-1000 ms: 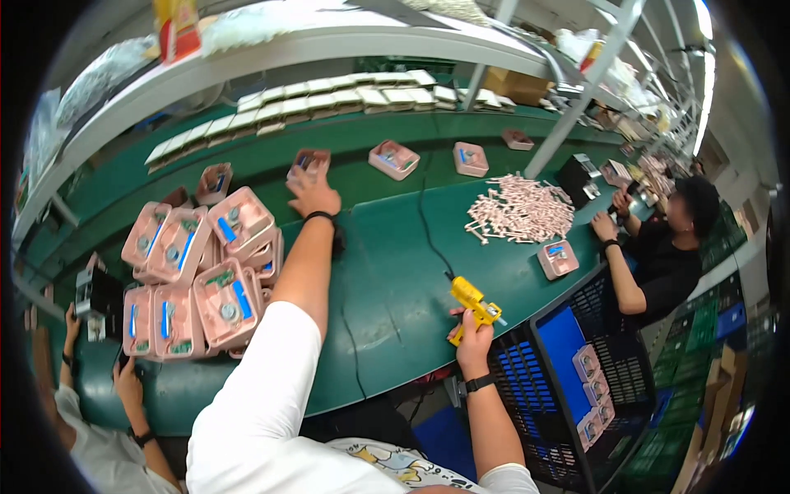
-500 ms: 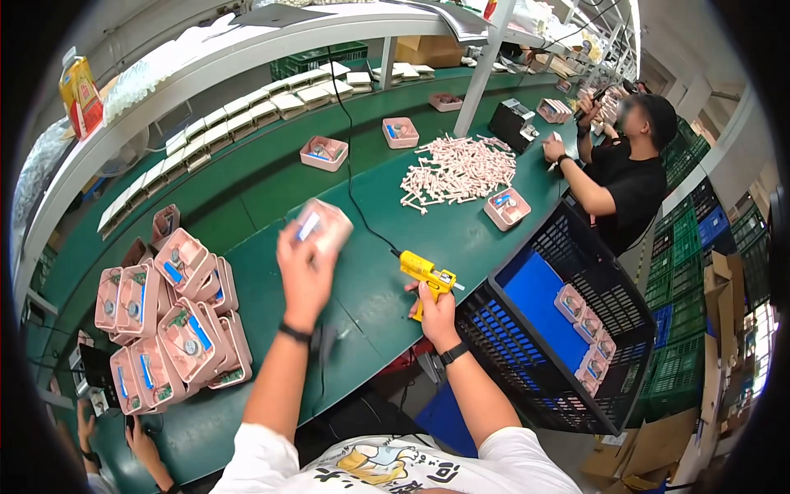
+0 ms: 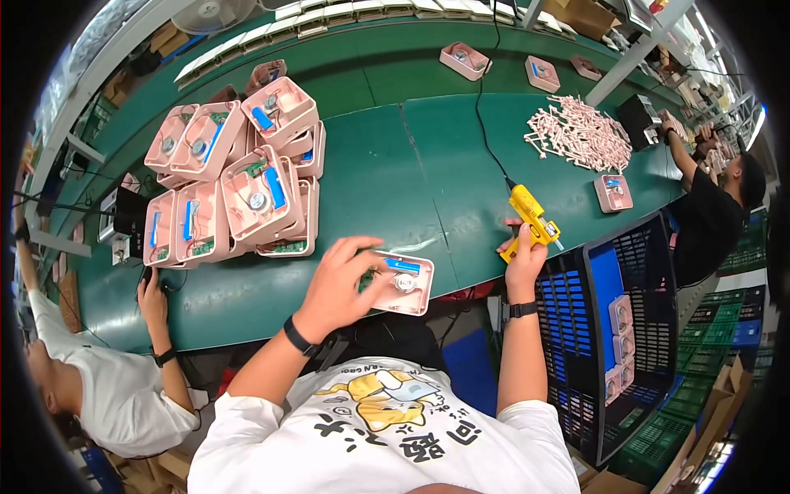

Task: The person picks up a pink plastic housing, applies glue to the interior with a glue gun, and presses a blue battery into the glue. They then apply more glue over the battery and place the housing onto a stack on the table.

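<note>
Pink case at belt edge

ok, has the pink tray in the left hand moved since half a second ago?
Yes. The pink tray has come down from mid-air to the near edge of the green table, held by the left hand, left of the yellow glue gun.

At the green bench, the person's left hand grips an open pink casing at the near edge, while the right hand holds a yellow glue gun upright beside a black crate.
</note>
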Demonstrator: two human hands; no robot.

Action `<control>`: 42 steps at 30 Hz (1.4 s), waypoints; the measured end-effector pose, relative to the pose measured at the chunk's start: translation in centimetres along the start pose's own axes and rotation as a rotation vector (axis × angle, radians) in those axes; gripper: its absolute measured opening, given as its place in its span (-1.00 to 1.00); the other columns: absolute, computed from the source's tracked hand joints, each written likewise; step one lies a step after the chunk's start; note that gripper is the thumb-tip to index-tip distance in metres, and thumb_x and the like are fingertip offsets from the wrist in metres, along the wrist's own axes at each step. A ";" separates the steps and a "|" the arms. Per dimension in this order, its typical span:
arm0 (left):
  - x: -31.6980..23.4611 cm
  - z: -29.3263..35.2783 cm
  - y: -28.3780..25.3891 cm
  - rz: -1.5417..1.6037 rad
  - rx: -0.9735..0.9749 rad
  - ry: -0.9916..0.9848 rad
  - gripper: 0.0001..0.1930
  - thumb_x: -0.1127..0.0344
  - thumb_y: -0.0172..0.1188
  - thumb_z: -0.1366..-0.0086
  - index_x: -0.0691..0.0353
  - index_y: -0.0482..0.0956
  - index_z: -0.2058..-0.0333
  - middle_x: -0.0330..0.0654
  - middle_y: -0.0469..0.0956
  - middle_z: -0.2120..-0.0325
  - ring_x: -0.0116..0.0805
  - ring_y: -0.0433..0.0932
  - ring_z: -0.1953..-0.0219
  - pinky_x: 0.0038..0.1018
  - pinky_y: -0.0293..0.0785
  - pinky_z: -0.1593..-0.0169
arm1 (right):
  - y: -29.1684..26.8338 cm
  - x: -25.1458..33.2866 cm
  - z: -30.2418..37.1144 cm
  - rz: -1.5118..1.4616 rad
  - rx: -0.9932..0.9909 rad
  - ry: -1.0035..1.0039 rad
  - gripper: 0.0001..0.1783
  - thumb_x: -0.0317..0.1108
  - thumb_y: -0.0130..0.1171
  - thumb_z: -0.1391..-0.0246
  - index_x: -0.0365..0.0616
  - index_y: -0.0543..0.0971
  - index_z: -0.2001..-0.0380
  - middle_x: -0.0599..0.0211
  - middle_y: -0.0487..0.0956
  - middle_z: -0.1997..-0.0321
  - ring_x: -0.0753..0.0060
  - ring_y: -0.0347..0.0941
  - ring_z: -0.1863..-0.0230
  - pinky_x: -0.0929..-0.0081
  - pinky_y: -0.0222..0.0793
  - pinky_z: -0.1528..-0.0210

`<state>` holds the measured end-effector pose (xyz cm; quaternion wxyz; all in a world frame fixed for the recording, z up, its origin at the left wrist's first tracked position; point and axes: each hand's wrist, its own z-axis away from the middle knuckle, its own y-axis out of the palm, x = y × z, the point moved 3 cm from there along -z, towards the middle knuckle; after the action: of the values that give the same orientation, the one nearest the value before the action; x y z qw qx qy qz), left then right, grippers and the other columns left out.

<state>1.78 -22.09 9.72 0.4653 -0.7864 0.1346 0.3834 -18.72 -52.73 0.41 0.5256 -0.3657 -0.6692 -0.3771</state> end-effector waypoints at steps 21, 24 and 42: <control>3.5 0.6 1.3 0.376 -0.114 -0.055 -0.82 0.45 0.50 -0.34 0.34 0.64 0.33 -0.01 0.78 0.05 -0.21 0.75 0.16 -0.31 0.66 0.08 | 5.9 8.0 12.5 0.211 0.425 0.165 -0.66 -0.30 0.25 -0.51 -0.30 0.63 -0.17 0.26 0.79 0.10 0.55 0.60 0.36 0.53 0.52 0.32; 4.5 2.0 4.1 0.481 -0.362 -0.108 -0.84 0.49 0.45 -0.42 0.34 0.59 0.26 0.01 0.77 0.04 -0.31 0.74 0.16 -0.40 0.65 0.07 | 8.5 9.3 12.4 0.505 0.580 0.030 -0.71 -0.34 0.29 -0.45 -0.33 0.69 -0.08 0.26 0.80 0.20 0.47 0.66 0.32 0.40 0.55 0.29; 4.2 2.6 4.1 0.443 -0.409 -0.066 -0.83 0.52 0.46 -0.39 0.27 0.61 0.15 -0.03 0.78 0.09 -0.30 0.74 0.18 -0.39 0.66 0.07 | 6.9 10.8 12.2 0.523 0.506 0.200 -0.73 -0.34 0.31 -0.45 -0.34 0.71 -0.03 0.30 0.78 0.24 0.52 0.68 0.26 0.45 0.59 0.17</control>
<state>1.01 -21.53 3.39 0.2065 -0.8025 0.2076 0.5199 -19.79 -37.82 9.78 0.7405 -0.3443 -0.5705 -0.0870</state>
